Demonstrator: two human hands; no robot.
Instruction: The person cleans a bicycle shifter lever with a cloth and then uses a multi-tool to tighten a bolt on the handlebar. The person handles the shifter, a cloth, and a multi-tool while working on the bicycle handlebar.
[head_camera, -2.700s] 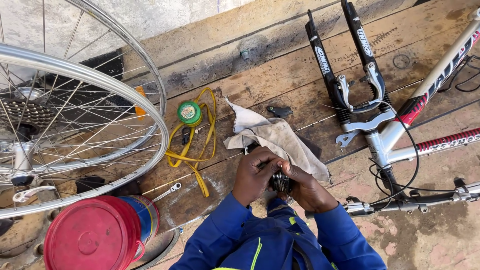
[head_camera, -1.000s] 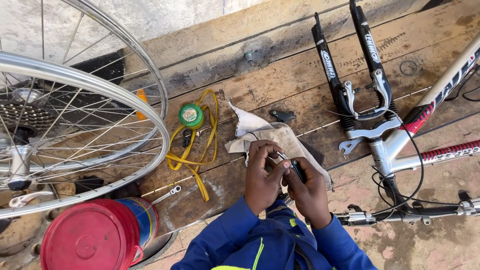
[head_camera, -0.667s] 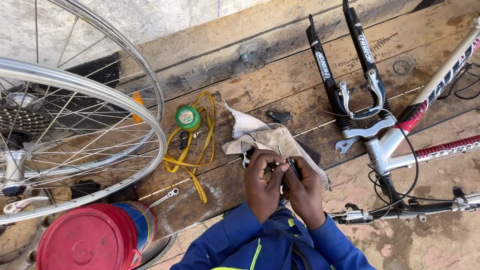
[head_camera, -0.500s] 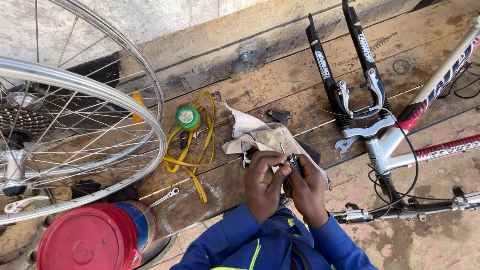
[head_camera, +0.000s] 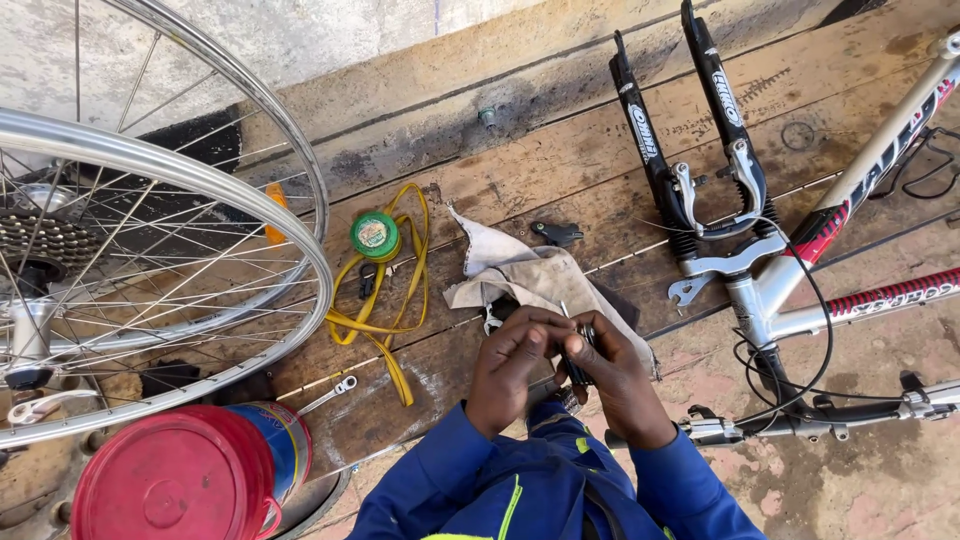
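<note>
Both hands meet just above the near edge of the wooden planks (head_camera: 500, 170). The left hand (head_camera: 510, 365) and the right hand (head_camera: 615, 385) are curled shut together around a small dark metal part (head_camera: 578, 352) (too hidden by fingers to tell its kind). Just beyond them lies a crumpled grey rag (head_camera: 535, 280). Farther left sit a green round tin (head_camera: 374, 236) on a yellow strap (head_camera: 395, 300), and a small spanner (head_camera: 328, 392). Two bicycle wheels (head_camera: 150, 270) stand at the left; a red-lidded bucket (head_camera: 180, 480) sits near left. A bicycle frame with black fork (head_camera: 700, 170) lies to the right.
</note>
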